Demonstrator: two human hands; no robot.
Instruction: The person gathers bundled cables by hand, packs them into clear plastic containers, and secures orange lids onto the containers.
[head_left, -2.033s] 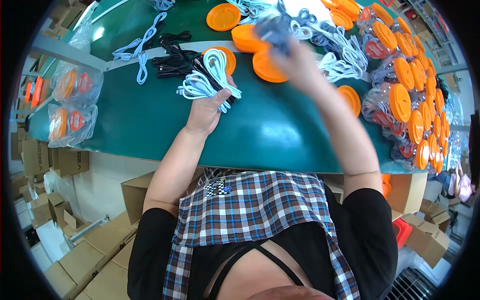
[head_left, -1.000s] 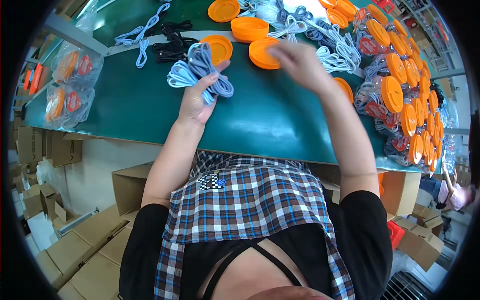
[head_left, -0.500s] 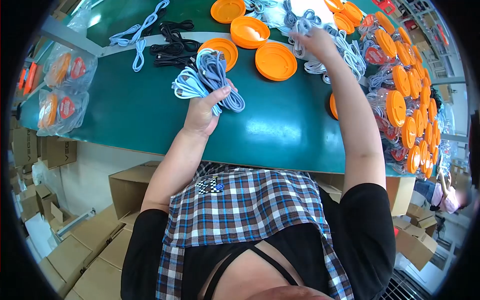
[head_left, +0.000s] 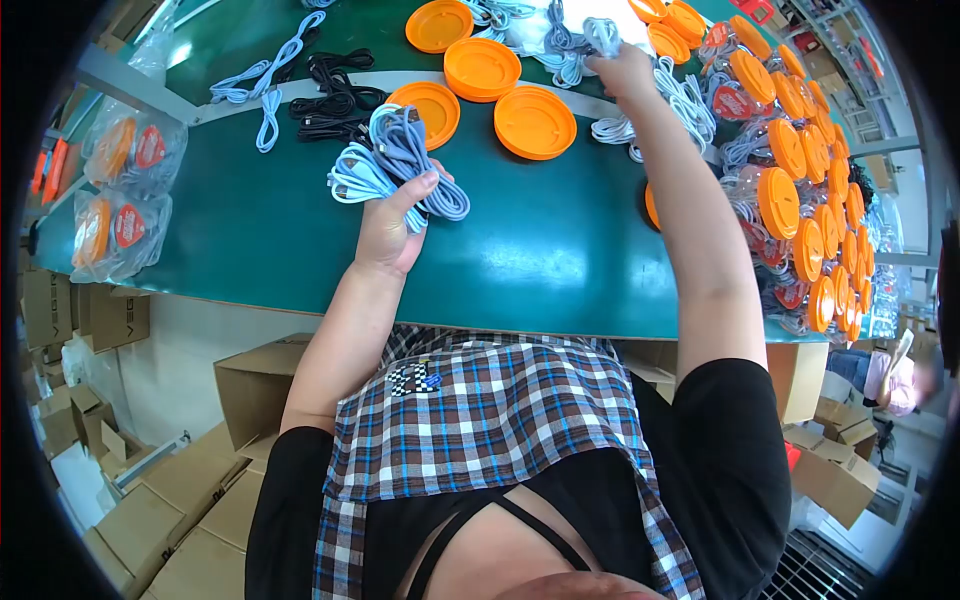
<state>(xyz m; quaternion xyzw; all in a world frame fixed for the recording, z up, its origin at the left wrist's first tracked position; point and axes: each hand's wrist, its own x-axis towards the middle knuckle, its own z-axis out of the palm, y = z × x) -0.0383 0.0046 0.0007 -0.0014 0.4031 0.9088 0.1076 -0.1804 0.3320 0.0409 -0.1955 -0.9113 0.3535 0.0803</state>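
My left hand (head_left: pixel 396 222) is closed round a bunch of coiled cables (head_left: pixel 408 150), pale blue, white and grey, above the green table (head_left: pixel 480 260). Further up on the right, my right hand (head_left: pixel 626 76) has its fingers closed on a light grey coiled cable (head_left: pixel 602 36) at the cable pile. White coiled cables (head_left: pixel 684 105) lie beside that wrist. Between the hands are an orange lid (head_left: pixel 535 122), a stack of orange lids (head_left: pixel 482 68) and another orange lid (head_left: pixel 428 112). Black cables (head_left: pixel 335 98) lie left of my left hand.
Many clear jars with orange lids (head_left: pixel 778 203) crowd the table's right side. Two bagged jars (head_left: pixel 122 238) stand at the left edge near a metal post (head_left: pixel 140 85). Light blue cables (head_left: pixel 268 72) lie at the upper left. A person (head_left: pixel 890 382) is at the far right.
A grey coil has joined the bunch in my left hand over the last two seconds. My right hand moved from there back to the pile and has closed on a light grey cable.
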